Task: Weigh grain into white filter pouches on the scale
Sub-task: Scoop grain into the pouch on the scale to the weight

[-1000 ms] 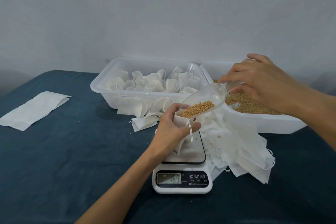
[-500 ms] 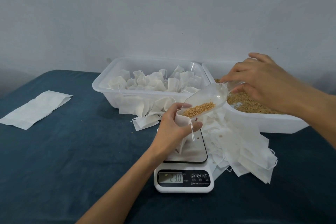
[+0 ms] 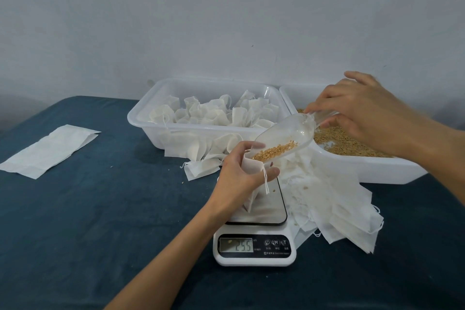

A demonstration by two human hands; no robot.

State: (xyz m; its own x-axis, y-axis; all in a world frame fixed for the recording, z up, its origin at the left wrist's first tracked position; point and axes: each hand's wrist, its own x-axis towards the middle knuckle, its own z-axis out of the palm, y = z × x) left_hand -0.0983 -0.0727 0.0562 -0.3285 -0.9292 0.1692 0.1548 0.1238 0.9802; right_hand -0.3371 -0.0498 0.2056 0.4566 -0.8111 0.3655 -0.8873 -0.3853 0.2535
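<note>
My left hand point(image 3: 240, 171) grips a white filter pouch point(image 3: 251, 187) that stands on the plate of the white kitchen scale point(image 3: 254, 246). The scale's display reads 25.5. My right hand point(image 3: 357, 111) holds the handle of a clear plastic scoop point(image 3: 286, 133), tilted down so its lip sits in the pouch's mouth. Some golden grain point(image 3: 274, 151) lies in the scoop's lower end. Behind the scoop, a white tub of grain point(image 3: 352, 171) stands at the right.
A white tub point(image 3: 151, 131) with several filled, tied pouches stands behind the scale. Loose empty pouches point(image 3: 339, 211) lie heaped to the scale's right and under the tubs. A flat white sheet point(image 3: 47, 151) lies on the dark blue tablecloth at the left.
Grain has slid from the scoop into the pouch, leaving less in the scoop. The scale reading rose from 16.9 through 23.0 to 25.5. Both hands kept their places.
</note>
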